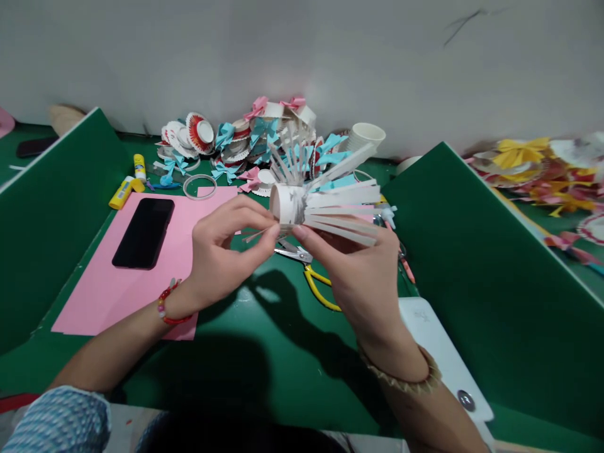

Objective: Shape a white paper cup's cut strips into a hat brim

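A white paper cup [284, 204] with its wall cut into long strips is held up above the middle of the green table. Its base faces left and the strips fan out to the right and upward. My left hand [231, 242] pinches the base end between thumb and fingers. My right hand [361, 270] grips the cup's lower side where the strips begin, its fingers partly hidden behind them. Below the cup, scissors with yellow handles [317, 294] lie on the table, partly covered by my right hand.
Pink paper [104, 277] bears a black phone [144, 233] at left, near glue sticks [139, 168]. Decorated cups with bows [264, 135] and stacked cups [368, 135] line the back. Green dividers [495, 283] rise at both sides; a white device [438, 346] lies right.
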### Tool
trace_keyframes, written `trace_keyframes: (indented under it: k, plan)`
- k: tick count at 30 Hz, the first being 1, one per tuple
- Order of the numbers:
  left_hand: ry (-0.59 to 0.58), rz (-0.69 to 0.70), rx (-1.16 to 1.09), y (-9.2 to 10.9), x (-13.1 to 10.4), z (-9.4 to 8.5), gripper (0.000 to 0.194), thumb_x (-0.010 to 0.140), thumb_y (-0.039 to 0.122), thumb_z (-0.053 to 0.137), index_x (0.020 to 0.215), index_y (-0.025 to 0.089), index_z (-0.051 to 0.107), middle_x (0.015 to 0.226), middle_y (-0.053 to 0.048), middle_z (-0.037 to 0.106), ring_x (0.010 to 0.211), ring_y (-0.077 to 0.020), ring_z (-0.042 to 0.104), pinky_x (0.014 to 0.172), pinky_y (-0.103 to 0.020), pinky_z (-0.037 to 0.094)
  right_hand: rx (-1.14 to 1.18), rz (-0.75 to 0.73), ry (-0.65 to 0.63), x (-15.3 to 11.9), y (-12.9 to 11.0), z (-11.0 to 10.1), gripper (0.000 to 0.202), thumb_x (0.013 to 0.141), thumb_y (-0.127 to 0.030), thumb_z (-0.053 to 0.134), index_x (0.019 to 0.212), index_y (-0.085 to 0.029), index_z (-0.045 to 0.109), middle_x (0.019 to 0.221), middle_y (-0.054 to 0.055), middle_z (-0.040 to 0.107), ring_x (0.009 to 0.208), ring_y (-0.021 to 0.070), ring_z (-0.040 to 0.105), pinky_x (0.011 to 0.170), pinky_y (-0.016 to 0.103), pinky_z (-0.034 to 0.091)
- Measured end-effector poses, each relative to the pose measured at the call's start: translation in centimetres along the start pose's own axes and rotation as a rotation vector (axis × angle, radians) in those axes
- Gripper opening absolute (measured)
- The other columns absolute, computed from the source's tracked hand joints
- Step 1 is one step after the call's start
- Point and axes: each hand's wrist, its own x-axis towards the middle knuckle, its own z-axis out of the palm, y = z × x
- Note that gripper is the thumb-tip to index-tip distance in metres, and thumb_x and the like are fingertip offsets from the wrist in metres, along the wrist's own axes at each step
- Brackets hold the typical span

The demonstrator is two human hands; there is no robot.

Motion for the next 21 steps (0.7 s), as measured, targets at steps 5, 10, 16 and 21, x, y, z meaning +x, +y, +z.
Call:
trace_keyframes:
  k: [5, 10, 16, 21]
  plan:
    - [-0.005, 0.000, -0.044, 0.35, 0.10, -0.06, 0.014, 0.074, 0.006, 0.062, 0.065, 0.017, 0.061, 0.068, 0.000, 0.063, 0.065, -0.0106, 0.058, 0.054, -0.023, 0.045, -0.079, -0.050, -0.025, 0.09, -0.61, -0.32, 0.007, 0.067, -0.013, 0.071, 0.067, -0.020, 0.071, 0.072, -0.003, 0.072, 0.069, 0.0161, 0.067, 0.061, 0.026, 0.055]
    - [-0.072, -0.106, -0.107, 0.79, 0.35, -0.38, 0.009, 0.074, 0.011, 0.063, 0.067, 0.016, 0.062, 0.069, -0.001, 0.063, 0.067, -0.0120, 0.058, 0.059, -0.025, 0.047, -0.045, -0.059, -0.072, 0.20, -0.25, -0.60, 0.007, 0.066, -0.015, 0.073, 0.070, -0.021, 0.071, 0.075, -0.003, 0.073, 0.072, 0.0174, 0.068, 0.065, 0.028, 0.057]
    - [-0.103, -0.250, -0.125, 0.89, 0.57, -0.54, 0.011, 0.074, 0.022, 0.067, 0.066, 0.016, 0.062, 0.069, -0.002, 0.064, 0.067, -0.0126, 0.058, 0.061, -0.026, 0.048, -0.074, -0.095, -0.081, 0.42, 0.04, -0.71, 0.008, 0.065, -0.016, 0.074, 0.065, -0.023, 0.069, 0.073, -0.002, 0.072, 0.070, 0.0191, 0.067, 0.064, 0.032, 0.057]
    - [-0.083, -0.300, -0.160, 0.59, 0.62, -0.51, 0.014, 0.073, 0.026, 0.069, 0.066, 0.015, 0.062, 0.069, -0.002, 0.064, 0.067, -0.0121, 0.058, 0.059, -0.025, 0.047, -0.060, -0.089, -0.112, 0.76, 0.01, -0.70, 0.006, 0.069, -0.019, 0.071, 0.067, -0.024, 0.068, 0.071, -0.002, 0.071, 0.069, 0.0179, 0.066, 0.063, 0.031, 0.056]
